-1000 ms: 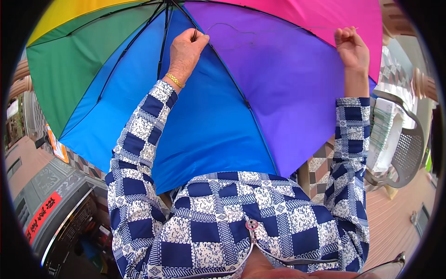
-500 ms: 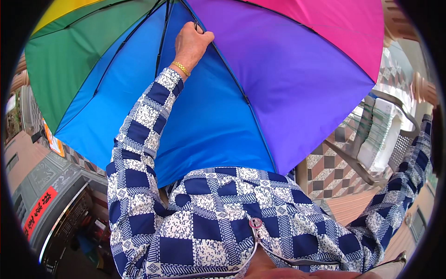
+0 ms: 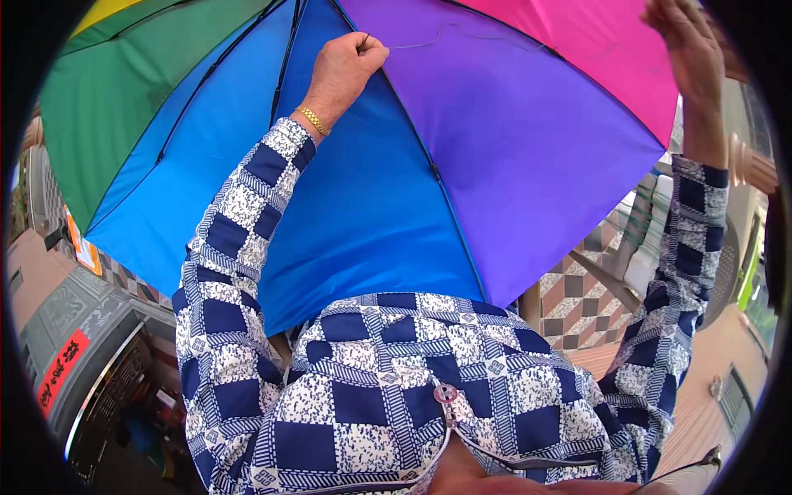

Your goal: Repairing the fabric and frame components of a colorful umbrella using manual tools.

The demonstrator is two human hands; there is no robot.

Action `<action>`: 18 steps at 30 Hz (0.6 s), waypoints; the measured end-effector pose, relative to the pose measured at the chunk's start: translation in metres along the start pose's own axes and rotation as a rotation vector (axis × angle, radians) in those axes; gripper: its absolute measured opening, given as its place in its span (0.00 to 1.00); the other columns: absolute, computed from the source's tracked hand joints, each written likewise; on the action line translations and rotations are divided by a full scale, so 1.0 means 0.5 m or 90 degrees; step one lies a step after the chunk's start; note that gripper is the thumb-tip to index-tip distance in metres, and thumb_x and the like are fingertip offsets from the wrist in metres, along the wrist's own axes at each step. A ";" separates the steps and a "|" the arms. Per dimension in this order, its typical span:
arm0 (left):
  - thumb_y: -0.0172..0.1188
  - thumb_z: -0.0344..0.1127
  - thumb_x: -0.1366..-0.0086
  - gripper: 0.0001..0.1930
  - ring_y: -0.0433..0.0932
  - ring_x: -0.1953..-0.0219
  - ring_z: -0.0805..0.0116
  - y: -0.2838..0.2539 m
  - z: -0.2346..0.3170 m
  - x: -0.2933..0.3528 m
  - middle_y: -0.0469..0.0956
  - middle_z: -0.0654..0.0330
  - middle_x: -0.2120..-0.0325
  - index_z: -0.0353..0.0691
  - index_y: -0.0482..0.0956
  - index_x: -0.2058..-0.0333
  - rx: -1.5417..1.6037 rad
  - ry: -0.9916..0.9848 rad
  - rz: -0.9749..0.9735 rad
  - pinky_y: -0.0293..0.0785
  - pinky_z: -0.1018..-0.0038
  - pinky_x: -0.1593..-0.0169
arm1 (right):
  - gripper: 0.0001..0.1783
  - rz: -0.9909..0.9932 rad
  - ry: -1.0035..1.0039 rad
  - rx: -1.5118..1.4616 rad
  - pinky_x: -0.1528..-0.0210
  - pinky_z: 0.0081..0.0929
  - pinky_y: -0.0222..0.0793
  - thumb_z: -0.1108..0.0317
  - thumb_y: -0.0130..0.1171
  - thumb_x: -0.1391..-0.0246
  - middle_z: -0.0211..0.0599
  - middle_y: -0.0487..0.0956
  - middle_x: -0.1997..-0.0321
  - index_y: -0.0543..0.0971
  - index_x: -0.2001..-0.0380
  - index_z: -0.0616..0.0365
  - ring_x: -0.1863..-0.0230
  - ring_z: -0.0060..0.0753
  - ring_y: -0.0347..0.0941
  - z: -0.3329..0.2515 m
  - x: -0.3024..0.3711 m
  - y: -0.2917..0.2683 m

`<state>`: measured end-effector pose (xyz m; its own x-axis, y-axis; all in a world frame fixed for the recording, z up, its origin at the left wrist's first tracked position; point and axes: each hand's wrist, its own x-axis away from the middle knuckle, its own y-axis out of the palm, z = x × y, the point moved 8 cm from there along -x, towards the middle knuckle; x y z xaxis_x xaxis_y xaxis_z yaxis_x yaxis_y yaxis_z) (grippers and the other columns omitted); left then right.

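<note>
An open umbrella [image 3: 511,157] with panels of several colours lies spread before me, its underside and thin black ribs showing. My left hand [image 3: 346,70], with a gold bracelet at the wrist, pinches a dark rib [image 3: 408,124] at the seam between the blue and purple panels. From its fingertips a thin grey thread [image 3: 437,40] runs loosely rightward over the purple panel and fades from sight. At the upper right, my right hand [image 3: 693,62] is raised beside the pink panel. Its fingers are drawn together and slightly blurred; what they hold is too small to make out.
The umbrella's near edge rests against my checked shirt [image 3: 379,371]. To the right stands a grey chair [image 3: 615,268] with a white foam block [image 3: 648,239] on it, wound with green strands. Patterned tiles [image 3: 577,305] cover the floor. A red paper strip [image 3: 64,371] hangs at lower left.
My right hand has risen into view at the upper right. The thread now stretches out from my left hand, which stays at the rib. The umbrella has shifted slightly left.
</note>
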<state>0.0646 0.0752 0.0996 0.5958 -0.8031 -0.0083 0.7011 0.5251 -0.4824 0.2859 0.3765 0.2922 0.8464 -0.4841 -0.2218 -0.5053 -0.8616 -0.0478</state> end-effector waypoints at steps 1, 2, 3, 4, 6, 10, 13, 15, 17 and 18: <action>0.60 0.36 0.45 0.08 0.68 0.78 0.80 0.013 -0.005 -0.009 0.73 0.68 0.81 0.36 0.77 0.74 0.109 -0.063 -0.006 0.67 0.80 0.73 | 0.12 0.015 0.095 0.066 0.58 0.23 0.71 0.70 0.51 0.42 0.34 0.77 0.67 0.76 0.58 0.64 0.65 0.26 0.74 0.080 0.038 0.075; 0.60 0.36 0.45 0.08 0.68 0.78 0.80 -0.015 -0.010 -0.003 0.73 0.68 0.81 0.36 0.77 0.74 0.091 -0.069 0.013 0.67 0.80 0.73 | 0.10 -0.044 0.137 0.072 0.62 0.20 0.70 0.70 0.53 0.44 0.30 0.76 0.71 0.76 0.60 0.62 0.70 0.22 0.73 0.150 0.054 0.204; 0.60 0.35 0.44 0.08 0.67 0.78 0.81 -0.012 -0.001 -0.008 0.72 0.69 0.80 0.36 0.77 0.73 0.138 -0.084 0.010 0.66 0.82 0.73 | 0.09 -0.116 0.158 0.056 0.65 0.17 0.69 0.70 0.55 0.45 0.29 0.75 0.74 0.76 0.62 0.62 0.72 0.19 0.72 0.182 0.076 0.292; 0.61 0.35 0.43 0.07 0.67 0.77 0.83 -0.010 0.007 -0.012 0.71 0.71 0.79 0.36 0.77 0.72 0.185 -0.099 0.006 0.65 0.84 0.73 | 0.10 -0.144 0.219 0.050 0.66 0.17 0.69 0.70 0.55 0.47 0.28 0.74 0.74 0.76 0.62 0.61 0.73 0.18 0.71 0.220 0.096 0.350; 0.61 0.34 0.42 0.07 0.66 0.77 0.85 -0.018 0.018 -0.013 0.71 0.72 0.79 0.36 0.77 0.72 0.224 -0.114 0.008 0.63 0.86 0.73 | 0.11 -0.142 0.269 0.023 0.70 0.17 0.69 0.71 0.55 0.49 0.27 0.74 0.74 0.76 0.61 0.62 0.75 0.18 0.71 0.287 0.115 0.438; 0.62 0.34 0.43 0.06 0.65 0.78 0.86 -0.009 0.062 -0.020 0.70 0.72 0.79 0.37 0.77 0.71 0.219 -0.047 0.012 0.61 0.87 0.75 | 0.11 -0.122 0.298 -0.043 0.74 0.17 0.68 0.72 0.56 0.49 0.28 0.74 0.74 0.76 0.61 0.63 0.77 0.18 0.70 0.348 0.098 0.511; 0.61 0.33 0.43 0.05 0.63 0.80 0.86 -0.008 0.087 -0.024 0.70 0.72 0.80 0.38 0.77 0.71 0.171 0.057 0.012 0.59 0.87 0.77 | 0.12 -0.071 0.335 -0.068 0.77 0.20 0.69 0.73 0.56 0.50 0.31 0.75 0.75 0.76 0.61 0.63 0.80 0.20 0.69 0.392 0.068 0.512; 0.61 0.33 0.43 0.06 0.63 0.80 0.86 -0.009 0.080 -0.029 0.70 0.72 0.80 0.38 0.76 0.72 0.183 0.029 0.011 0.59 0.87 0.77 | 0.12 -0.041 0.355 -0.077 0.79 0.22 0.69 0.73 0.57 0.50 0.32 0.75 0.75 0.76 0.61 0.64 0.82 0.21 0.69 0.412 0.064 0.508; 0.60 0.33 0.43 0.06 0.63 0.81 0.86 -0.020 0.061 -0.024 0.70 0.71 0.80 0.38 0.76 0.72 0.200 -0.033 0.022 0.59 0.87 0.78 | 0.10 0.031 0.354 -0.116 0.79 0.23 0.70 0.72 0.56 0.49 0.33 0.75 0.75 0.76 0.63 0.63 0.82 0.21 0.69 0.409 0.062 0.511; 0.60 0.33 0.43 0.06 0.63 0.81 0.86 -0.020 0.058 -0.022 0.70 0.71 0.80 0.38 0.76 0.72 0.200 -0.033 0.022 0.59 0.87 0.78 | 0.09 0.068 0.353 -0.135 0.79 0.23 0.71 0.72 0.55 0.48 0.33 0.75 0.75 0.75 0.63 0.63 0.83 0.21 0.68 0.406 0.063 0.508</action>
<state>0.0623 0.0871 0.1297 0.6351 -0.7719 0.0294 0.7619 0.6198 -0.1880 0.1503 0.1736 0.0752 0.7828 -0.5285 0.3286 -0.5966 -0.7875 0.1547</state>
